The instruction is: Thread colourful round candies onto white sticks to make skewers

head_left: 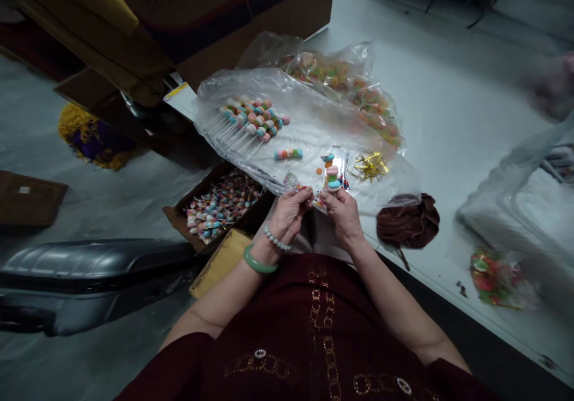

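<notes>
My right hand [344,214] is closed at the lower end of a pastel candy skewer [332,173], whose stacked pieces point away from me. Close beside it, the fingers of my left hand [287,211] are pinched together; what they hold is too small to make out. Both hands are at the table's near edge, over a clear plastic sheet or bag [309,129]. On that plastic lie a short candy piece [288,154], a bunch of candy skewers [255,117] with white sticks, and gold foil ties [371,166].
Below left, an open carton [179,219] holds many wrapped candy skewers. Bags of colourful candies [332,72] lie farther back, near a large cardboard box [287,39]. A brown cloth pouch [408,222] sits to the right on the white table [448,102]. A dark suitcase [98,263] stands left.
</notes>
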A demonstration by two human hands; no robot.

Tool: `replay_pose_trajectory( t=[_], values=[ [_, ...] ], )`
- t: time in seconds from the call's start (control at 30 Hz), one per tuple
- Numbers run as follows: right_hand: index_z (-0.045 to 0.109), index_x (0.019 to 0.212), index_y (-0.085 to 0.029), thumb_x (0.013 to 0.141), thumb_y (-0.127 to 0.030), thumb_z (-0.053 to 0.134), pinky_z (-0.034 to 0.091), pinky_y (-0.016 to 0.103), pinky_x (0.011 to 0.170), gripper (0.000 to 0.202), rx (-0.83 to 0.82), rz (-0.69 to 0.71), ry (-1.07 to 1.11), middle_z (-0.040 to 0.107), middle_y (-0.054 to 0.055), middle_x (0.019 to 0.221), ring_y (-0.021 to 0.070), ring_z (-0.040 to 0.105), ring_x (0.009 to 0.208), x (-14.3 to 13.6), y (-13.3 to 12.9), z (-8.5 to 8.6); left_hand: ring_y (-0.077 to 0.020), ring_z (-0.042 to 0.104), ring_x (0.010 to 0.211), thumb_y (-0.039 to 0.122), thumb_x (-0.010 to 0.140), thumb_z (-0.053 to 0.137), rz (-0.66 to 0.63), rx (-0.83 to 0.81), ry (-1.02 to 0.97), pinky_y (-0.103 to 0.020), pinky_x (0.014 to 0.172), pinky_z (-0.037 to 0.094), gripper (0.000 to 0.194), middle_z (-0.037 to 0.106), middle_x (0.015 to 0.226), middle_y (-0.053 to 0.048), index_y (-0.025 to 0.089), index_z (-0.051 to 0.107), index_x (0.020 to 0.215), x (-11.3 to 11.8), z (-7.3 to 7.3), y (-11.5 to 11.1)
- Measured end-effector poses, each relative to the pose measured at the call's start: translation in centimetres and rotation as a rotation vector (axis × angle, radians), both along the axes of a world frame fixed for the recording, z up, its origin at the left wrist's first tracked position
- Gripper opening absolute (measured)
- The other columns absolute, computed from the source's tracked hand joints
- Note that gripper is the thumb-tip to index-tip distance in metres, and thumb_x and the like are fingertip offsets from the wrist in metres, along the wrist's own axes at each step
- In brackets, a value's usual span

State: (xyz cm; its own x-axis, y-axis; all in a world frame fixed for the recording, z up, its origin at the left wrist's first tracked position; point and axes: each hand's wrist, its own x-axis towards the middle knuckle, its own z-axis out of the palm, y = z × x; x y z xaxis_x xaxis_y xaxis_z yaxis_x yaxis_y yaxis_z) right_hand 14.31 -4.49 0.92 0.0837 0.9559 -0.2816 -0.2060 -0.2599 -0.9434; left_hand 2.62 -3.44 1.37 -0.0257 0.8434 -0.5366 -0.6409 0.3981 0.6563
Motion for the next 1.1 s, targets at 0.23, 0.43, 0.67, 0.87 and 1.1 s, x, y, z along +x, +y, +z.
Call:
replay_pose_trajectory(
  t=[0.23, 0.43, 0.67, 0.87, 1.1],
  values=[
    [0.061, 0.071, -0.019, 0.061, -0.035, 0.075, 0.041, 0.023, 0.059, 0.023, 0.025, -0.041, 0.090, 0.054, -0.004, 0.067, 0.0091, 0.045, 0.060, -0.1, 0.7, 0.1, -0.0055, 0.050, 0.051, 0.032, 0.065, 0.083, -0.114, 0.090, 0.003, -0.019, 0.047, 0.041, 0.027, 0.061, 0.063, 0.001, 0.013, 0.065, 0.069, 0.3, 0.1, -0.2],
    [0.056, 0.064, -0.019, 0.062, -0.045, 0.073, 0.031, 0.023, 0.048, 0.031, -0.053, -0.085, 0.011, 0.044, -0.005, 0.056, 0.0086, 0.037, 0.052, -0.2, 0.9, -0.1, -0.0069, 0.051, 0.053, 0.023, 0.059, 0.085, -0.158, 0.027, -0.012, -0.021, 0.051, 0.041, 0.025, 0.063, 0.065, 0.001, 0.012, 0.066, 0.071, 0.3, -0.2, 0.0],
    [0.052, 0.064, -0.020, 0.062, -0.043, 0.076, 0.032, 0.022, 0.049, 0.034, -0.016, 0.090, 0.072, 0.045, -0.006, 0.056, 0.0074, 0.038, 0.051, -0.4, 0.7, 1.0, -0.0030, 0.037, 0.045, 0.039, 0.064, 0.083, -0.037, 0.167, 0.099, -0.019, 0.044, 0.028, 0.037, 0.047, 0.052, 0.006, 0.014, 0.056, 0.063, 0.9, -0.5, 0.0],
    [0.052, 0.063, -0.019, 0.056, -0.036, 0.075, 0.039, 0.024, 0.055, 0.030, -0.058, -0.022, 0.131, 0.050, -0.005, 0.056, 0.0091, 0.045, 0.054, -0.4, 1.2, -0.1, -0.0049, 0.043, 0.046, 0.046, 0.072, 0.075, -0.116, 0.114, 0.176, -0.020, 0.046, 0.032, 0.039, 0.051, 0.052, 0.003, 0.014, 0.057, 0.063, 0.8, -0.8, -0.3],
    [0.050, 0.065, -0.020, 0.075, -0.049, 0.062, 0.029, 0.024, 0.051, 0.033, 0.040, -0.007, -0.178, 0.040, -0.007, 0.054, 0.0084, 0.033, 0.051, 1.1, 1.3, 0.2, -0.0111, 0.063, 0.059, 0.025, 0.078, 0.072, -0.136, -0.032, -0.116, -0.023, 0.060, 0.050, 0.015, 0.068, 0.071, -0.002, 0.012, 0.065, 0.080, -0.3, -0.4, 0.6]
  ],
)
